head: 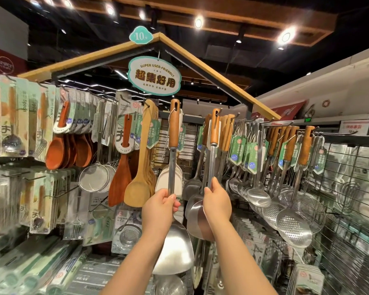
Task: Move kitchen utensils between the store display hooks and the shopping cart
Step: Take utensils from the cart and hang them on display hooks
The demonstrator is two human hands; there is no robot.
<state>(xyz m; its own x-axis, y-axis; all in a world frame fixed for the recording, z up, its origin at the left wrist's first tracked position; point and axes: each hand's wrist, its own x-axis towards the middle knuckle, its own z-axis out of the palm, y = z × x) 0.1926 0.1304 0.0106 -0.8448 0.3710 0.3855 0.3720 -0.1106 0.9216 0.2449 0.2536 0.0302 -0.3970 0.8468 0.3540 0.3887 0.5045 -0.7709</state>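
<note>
L hand (161,206): fingers wrapped round steel shaft of spatula A (172,167), thumb up along shaft. A upright, wood handle on top, blade below the wrist.
R hand (216,201): thumb + fingers pinch shaft of spatula B (211,162), also upright. B's handle top is level w/ the hung spatulas (227,133); on or off the hook, can't tell.
A just left of B, apart.
Wooden turners (141,167) hang left of A; ladles (258,196) and skimmers (294,226) hang to the right.
</note>
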